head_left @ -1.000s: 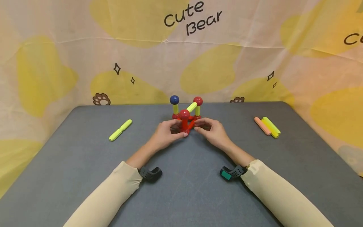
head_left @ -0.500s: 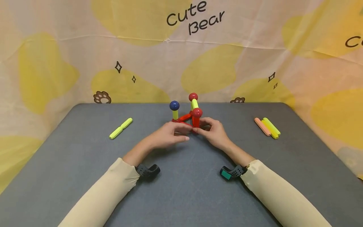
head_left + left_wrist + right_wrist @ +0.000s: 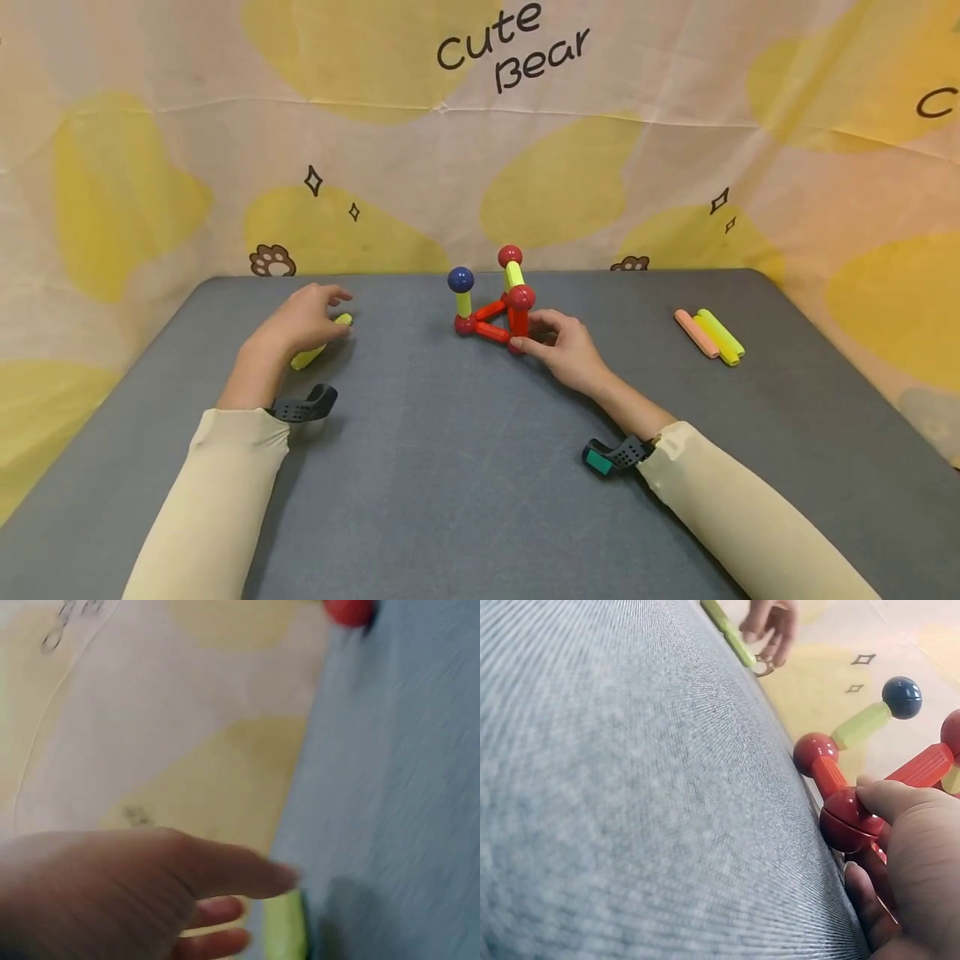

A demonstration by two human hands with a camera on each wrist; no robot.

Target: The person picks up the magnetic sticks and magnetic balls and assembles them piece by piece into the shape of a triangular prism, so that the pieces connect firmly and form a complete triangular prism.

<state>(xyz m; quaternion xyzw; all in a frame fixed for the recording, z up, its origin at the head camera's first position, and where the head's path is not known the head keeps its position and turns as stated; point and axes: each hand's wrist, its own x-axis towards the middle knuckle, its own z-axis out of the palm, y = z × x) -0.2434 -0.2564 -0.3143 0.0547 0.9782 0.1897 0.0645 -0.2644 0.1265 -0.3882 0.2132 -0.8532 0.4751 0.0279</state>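
Note:
A magnetic stick-and-ball frame stands mid-table, its base a triangle of red sticks (image 3: 492, 333). At its left corner a yellow-green upright carries a blue ball (image 3: 461, 280). A red upright at the front right has a red ball (image 3: 521, 297) on top, joined by a yellow-green bar to a farther red ball (image 3: 510, 257). My right hand (image 3: 566, 350) pinches the front-right base ball (image 3: 847, 820), thumb on its near side. My left hand (image 3: 296, 323), fingers loosely bent, hovers at the yellow-green sticks (image 3: 306, 360), partly hiding them; the left wrist view is blurred.
On the right of the grey table (image 3: 450, 500) lie an orange stick (image 3: 696, 334) and several yellow ones (image 3: 720, 337), side by side. Behind the table's far edge hangs a printed cloth (image 3: 405, 183).
The frame has been turned, bringing its red upright to the right hand. My left hand has let go of the frame and moved left to the yellow-green sticks; my right hand stays at the frame.

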